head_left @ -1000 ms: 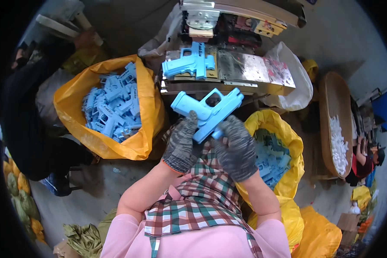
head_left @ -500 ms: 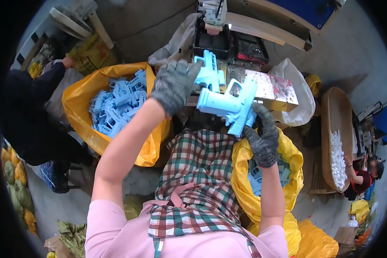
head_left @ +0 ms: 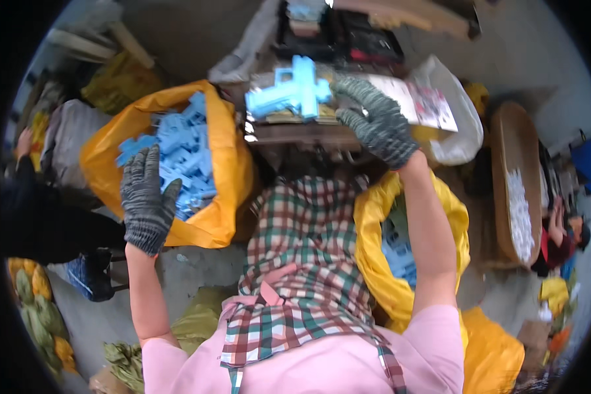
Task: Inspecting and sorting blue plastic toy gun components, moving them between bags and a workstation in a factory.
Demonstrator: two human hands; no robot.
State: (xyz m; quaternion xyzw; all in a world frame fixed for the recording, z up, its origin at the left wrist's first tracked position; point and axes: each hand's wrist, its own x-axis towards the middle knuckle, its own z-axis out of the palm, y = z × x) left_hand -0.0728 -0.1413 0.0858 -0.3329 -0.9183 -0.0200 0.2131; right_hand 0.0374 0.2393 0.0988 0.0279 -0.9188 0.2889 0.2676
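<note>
Since the earlier frame, my left hand (head_left: 146, 203) has dropped to the orange bag (head_left: 226, 197) of blue parts (head_left: 180, 154), fingers spread, empty. Right hand (head_left: 374, 121), fingers loosely open, touches the blue toy gun (head_left: 289, 95) on the tabletop (head_left: 295, 131) beside that bag.

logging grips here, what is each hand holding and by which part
The right hand touches the blue toy gun at its right end; a closed grip cannot be told. The left hand holds nothing, open over the orange bag.
</note>
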